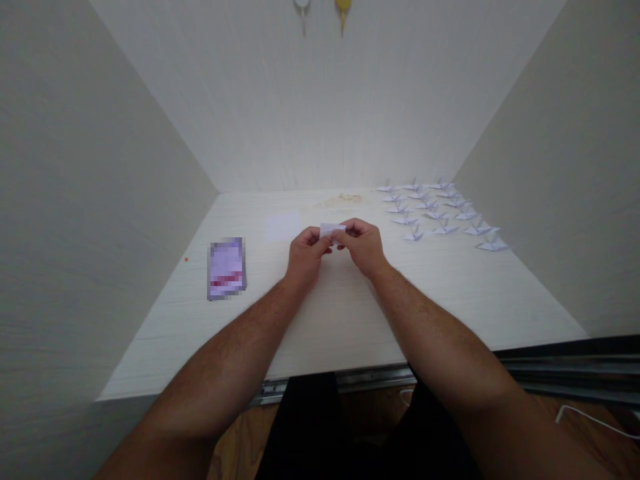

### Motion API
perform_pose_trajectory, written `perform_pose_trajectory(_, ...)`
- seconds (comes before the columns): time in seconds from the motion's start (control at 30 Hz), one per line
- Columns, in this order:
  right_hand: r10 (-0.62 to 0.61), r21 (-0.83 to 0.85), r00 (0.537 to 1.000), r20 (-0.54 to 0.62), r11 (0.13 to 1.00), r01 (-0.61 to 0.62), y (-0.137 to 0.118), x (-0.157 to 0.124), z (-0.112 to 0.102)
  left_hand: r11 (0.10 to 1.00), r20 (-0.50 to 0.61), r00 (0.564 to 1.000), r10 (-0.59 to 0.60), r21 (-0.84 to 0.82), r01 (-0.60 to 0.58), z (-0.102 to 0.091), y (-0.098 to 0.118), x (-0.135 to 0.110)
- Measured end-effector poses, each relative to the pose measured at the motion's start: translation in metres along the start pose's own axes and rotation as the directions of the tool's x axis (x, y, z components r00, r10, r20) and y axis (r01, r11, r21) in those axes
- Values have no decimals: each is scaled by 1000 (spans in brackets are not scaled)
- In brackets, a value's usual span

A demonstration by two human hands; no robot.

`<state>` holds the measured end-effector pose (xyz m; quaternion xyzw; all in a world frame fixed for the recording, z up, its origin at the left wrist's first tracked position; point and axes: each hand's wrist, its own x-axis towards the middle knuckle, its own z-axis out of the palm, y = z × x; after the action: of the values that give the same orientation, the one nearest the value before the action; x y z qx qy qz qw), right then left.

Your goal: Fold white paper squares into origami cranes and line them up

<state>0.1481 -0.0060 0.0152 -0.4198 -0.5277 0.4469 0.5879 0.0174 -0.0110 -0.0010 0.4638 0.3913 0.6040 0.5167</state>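
A small folded piece of white paper is held up just above the white tabletop, between both hands. My left hand pinches its left side, thumb on the near face. On the opposite side, my right hand grips the paper with thumb and fingers closed. The fingertips behind the paper are partly hidden. Beyond my left hand, pale white sheets lie flat on the table.
Several white origami cranes stand in rows at the back right. A blurred purple item lies at the left. Walls enclose the table on three sides; white and yellow hooks hang at the back. An orange speck is near the left edge.
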Motion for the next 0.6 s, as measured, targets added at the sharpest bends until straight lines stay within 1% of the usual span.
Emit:
perform_pose_trajectory(0.4, 0, -6, 999, -50, 1000, 0, 2, 0, 1, 1000, -4, 1000, -24, -14, 24, 3, 3, -2)
perform_pose_trajectory(0.6, 1, 72, 999, -36, 997, 1, 0, 1, 1, 1000, -15, 999, -29, 10, 29, 1, 1, -1)
